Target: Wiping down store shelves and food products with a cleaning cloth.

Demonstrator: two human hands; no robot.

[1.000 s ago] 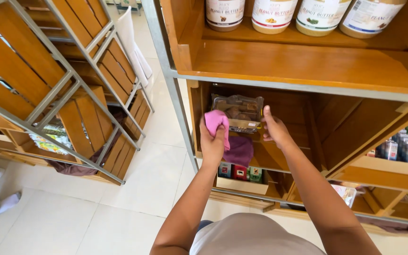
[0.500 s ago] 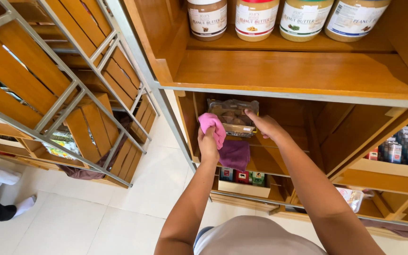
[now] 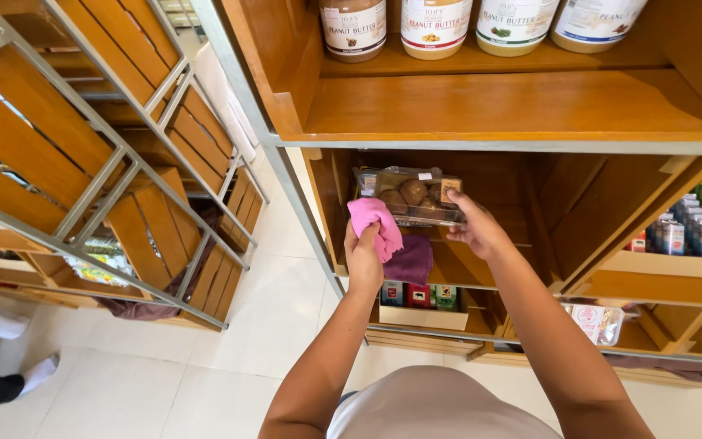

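Observation:
My right hand (image 3: 476,228) grips the right end of a clear plastic box (image 3: 409,195) holding round brown baked goods, held in front of the second wooden shelf (image 3: 457,268). My left hand (image 3: 362,258) is closed around a pink cloth (image 3: 375,224), which touches the box's lower left corner. A purple cloth (image 3: 411,260) lies on the shelf just below the box.
Several large jars (image 3: 432,26) stand on the upper wooden shelf (image 3: 513,106). Small colourful cartons (image 3: 418,294) sit on a lower shelf, cans (image 3: 691,229) at the right. A slatted wood-and-metal rack (image 3: 99,162) stands left. Another person's foot (image 3: 38,372) shows on the white tiled floor.
Both hands have lifted the box and pink cloth slightly higher and left in view. My right hand slid from the box's side to grip its right end.

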